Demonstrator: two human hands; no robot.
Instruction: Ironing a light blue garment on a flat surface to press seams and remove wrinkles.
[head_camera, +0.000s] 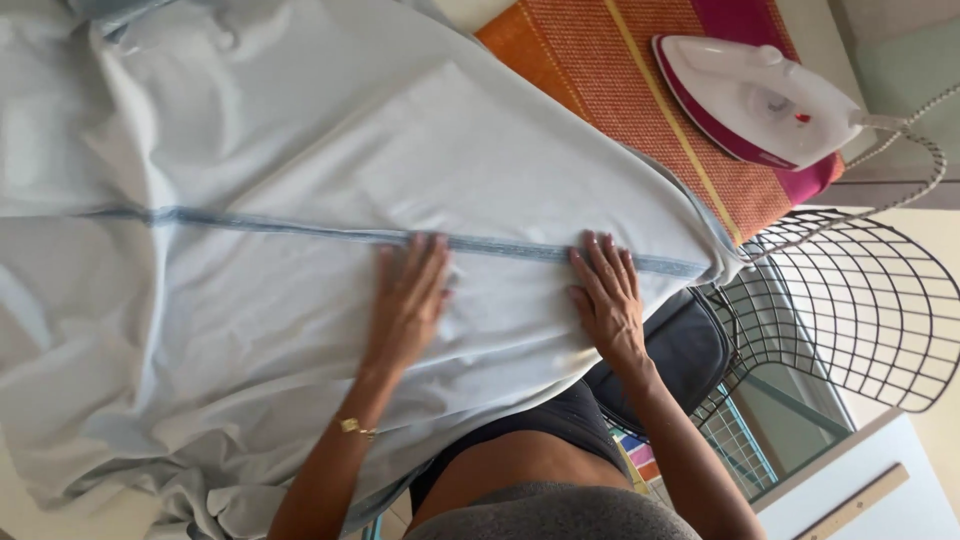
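A pale blue-grey garment (300, 180) lies spread over an ironing board with a striped orange, yellow and pink cover (610, 70). A darker blue seam (300, 228) runs across the cloth. My left hand (408, 300) lies flat on the fabric just below the seam, fingers together and pointing up. My right hand (606, 298) presses flat on the cloth further right, fingertips at the seam near the garment's edge. Neither hand grips anything.
A white and magenta iron (755, 100) rests on the board's right end, its braided cord (930, 140) looping off to the right. A black wire chair (860, 310) with a dark cushion (690, 345) stands beside the board. A wooden ruler (860, 500) lies on a white surface at lower right.
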